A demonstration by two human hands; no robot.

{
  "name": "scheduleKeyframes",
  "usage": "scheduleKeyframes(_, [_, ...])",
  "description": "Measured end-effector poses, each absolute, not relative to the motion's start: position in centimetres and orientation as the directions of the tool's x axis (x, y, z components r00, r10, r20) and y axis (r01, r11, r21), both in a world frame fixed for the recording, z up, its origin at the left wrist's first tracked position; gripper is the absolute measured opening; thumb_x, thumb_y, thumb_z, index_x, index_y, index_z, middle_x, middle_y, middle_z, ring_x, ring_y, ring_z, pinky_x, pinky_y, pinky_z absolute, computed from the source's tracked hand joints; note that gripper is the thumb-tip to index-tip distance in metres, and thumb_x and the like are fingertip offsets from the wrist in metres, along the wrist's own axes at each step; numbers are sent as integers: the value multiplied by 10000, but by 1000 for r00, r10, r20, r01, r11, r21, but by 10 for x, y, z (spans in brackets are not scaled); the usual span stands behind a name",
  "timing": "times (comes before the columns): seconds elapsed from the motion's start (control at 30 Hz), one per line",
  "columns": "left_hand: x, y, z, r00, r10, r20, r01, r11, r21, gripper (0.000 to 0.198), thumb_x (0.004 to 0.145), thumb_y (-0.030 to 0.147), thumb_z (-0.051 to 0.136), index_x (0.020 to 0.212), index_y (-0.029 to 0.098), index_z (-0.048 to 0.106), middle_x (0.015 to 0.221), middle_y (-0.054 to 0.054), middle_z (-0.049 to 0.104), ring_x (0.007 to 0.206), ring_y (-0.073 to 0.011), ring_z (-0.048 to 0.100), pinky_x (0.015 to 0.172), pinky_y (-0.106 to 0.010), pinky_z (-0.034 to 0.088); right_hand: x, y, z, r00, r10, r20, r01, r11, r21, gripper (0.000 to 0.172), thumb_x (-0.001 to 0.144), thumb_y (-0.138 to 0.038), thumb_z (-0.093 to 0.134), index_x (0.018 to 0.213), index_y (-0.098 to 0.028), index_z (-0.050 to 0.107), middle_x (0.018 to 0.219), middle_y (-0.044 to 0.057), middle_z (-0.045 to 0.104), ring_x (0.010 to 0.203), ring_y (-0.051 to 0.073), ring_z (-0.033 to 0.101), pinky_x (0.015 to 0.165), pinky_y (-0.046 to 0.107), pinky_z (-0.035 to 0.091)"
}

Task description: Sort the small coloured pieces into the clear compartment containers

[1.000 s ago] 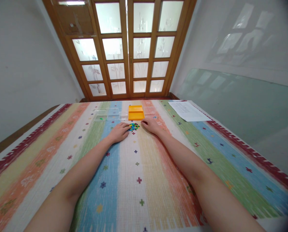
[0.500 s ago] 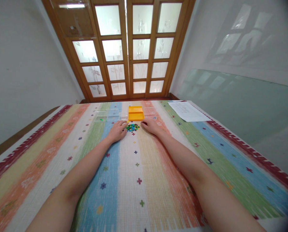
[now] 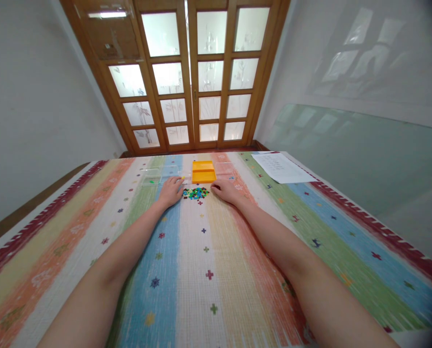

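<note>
A small heap of tiny coloured pieces (image 3: pixel 197 194), mostly green, blue, yellow and dark, lies spread on the striped cloth between my hands. My left hand (image 3: pixel 170 191) is at the heap's left side, a small yellow piece (image 3: pixel 183 178) pinched at its fingertips. Against the heap's right edge rests my right hand (image 3: pixel 226 190), fingers curled together; whether anything is inside them is hidden. Just beyond the heap stands an open yellow box (image 3: pixel 203 177) with two sections.
A clear plastic tray (image 3: pixel 160 170) lies left of the box, with a green piece (image 3: pixel 151 182) in it. Another clear tray (image 3: pixel 225 166) is on the right, with a small blue piece (image 3: pixel 231 178). A printed paper sheet (image 3: pixel 283 167) lies at the far right of the striped tablecloth (image 3: pixel 194 270).
My left hand has moved left, away from the heap, with the yellow piece at its fingertips. The heap now stretches further left. My right hand stays nearly in place.
</note>
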State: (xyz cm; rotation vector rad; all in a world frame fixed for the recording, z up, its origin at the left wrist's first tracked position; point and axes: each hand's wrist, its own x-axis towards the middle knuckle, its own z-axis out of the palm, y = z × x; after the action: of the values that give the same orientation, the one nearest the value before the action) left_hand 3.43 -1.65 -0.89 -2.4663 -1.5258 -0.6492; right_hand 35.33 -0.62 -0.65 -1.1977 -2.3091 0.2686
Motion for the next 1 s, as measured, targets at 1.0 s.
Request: scheduleKeyframes(1.0, [65,-53,3,546,710,444,729,-665,166,322,976,226,561,1240,269,740,1426,-77,620,1356,-272,522,1206,-506,417,343,-18,2,-637,713,293,613,699,-368,124,954,-208,651,1034,-201,746,1034,63,697,954,202,624,833,282,442])
